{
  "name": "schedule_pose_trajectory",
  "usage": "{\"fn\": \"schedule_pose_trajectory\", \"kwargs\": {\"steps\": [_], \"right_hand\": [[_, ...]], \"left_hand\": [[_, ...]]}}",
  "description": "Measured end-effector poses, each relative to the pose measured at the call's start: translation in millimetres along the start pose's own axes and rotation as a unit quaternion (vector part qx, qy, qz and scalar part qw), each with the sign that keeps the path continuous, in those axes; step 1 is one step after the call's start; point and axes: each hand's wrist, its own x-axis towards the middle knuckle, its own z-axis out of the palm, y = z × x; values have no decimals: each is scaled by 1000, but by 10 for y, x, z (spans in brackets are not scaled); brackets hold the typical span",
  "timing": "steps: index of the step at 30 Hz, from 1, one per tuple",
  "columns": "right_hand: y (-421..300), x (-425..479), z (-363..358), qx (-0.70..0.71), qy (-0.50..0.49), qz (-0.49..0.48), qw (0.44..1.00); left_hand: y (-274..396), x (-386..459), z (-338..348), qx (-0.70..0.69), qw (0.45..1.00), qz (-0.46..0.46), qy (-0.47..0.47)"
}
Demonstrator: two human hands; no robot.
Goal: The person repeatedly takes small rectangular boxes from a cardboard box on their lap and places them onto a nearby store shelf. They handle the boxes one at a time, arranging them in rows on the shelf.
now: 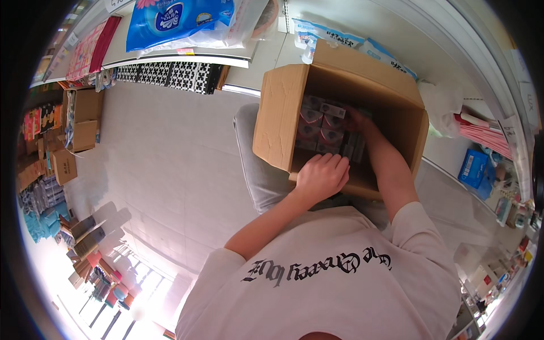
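An open cardboard carton (278, 119) rests in front of my body, tilted, with its flaps spread. Inside it, small packaged boxes (329, 135) with see-through fronts are stacked in rows. My left hand (324, 176) lies with curled fingers over the carton's near edge; whether it grips the edge is not plain. Deep in the carton, my right hand (356, 120) touches the right side of the stack beside a small box with a printed end (332, 110). Shadow hides its fingertips, so a hold on a box cannot be made out.
Behind the carton runs a white shelf (272, 49) with blue-and-white packets (327, 33) and a large blue plastic pack (178, 21). Black-and-white patterned boxes (170, 76) stand below it. More cartons (87, 119) sit at the far left. At right lies a blue package (474, 168).
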Motion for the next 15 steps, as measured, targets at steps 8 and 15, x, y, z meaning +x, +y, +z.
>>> {"fn": "schedule_pose_trajectory", "kwargs": {"steps": [8, 15], "right_hand": [[65, -120, -204, -18, 35, -8, 999], [129, -241, -312, -20, 47, -33, 998]], "left_hand": [[6, 23, -17, -4, 1000, 2, -1], [-6, 3, 17, 4, 1000, 1, 1]]}}
